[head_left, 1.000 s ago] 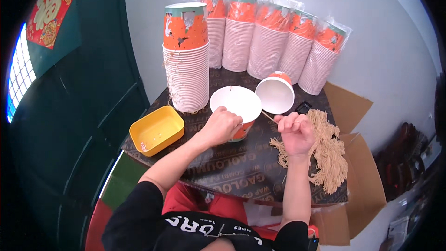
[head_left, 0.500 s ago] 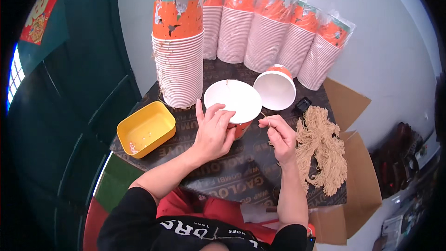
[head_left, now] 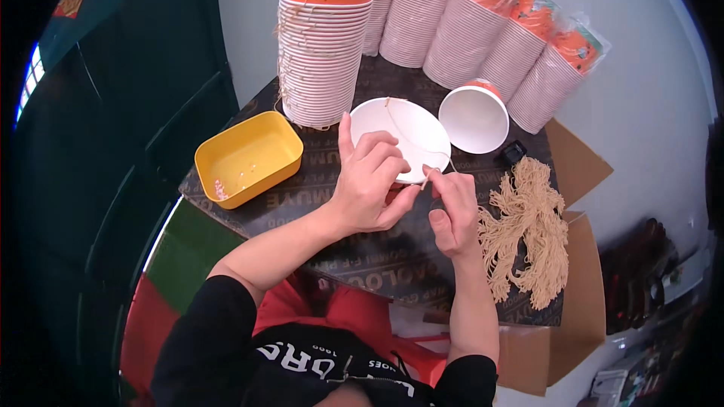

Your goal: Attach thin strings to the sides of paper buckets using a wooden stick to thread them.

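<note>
A paper bucket (head_left: 413, 130), white inside, stands in front of me with its opening upward. My left hand (head_left: 369, 188) grips its near rim, several fingers curled over the opening and the index finger pointing up. Thin tan string (head_left: 408, 138) runs from the far rim across the opening to the near right side. There my right hand (head_left: 457, 211) has its fingertips on the string, close to my left thumb. The bucket's outer front is mostly hidden behind my hands.
A tall stack of orange paper buckets (head_left: 320, 60) rises behind left, with plastic-wrapped stacks (head_left: 475, 30) along the back. One loose bucket (head_left: 473, 119) lies on its side. At left sits a yellow tub (head_left: 253, 154); at right, a tan string bundle (head_left: 528, 234) and a small black object (head_left: 513, 153).
My right hand has moved left and up to the near rim, beside my left thumb. The string now crosses the opening. The whole view has shifted, with the table things higher up.
</note>
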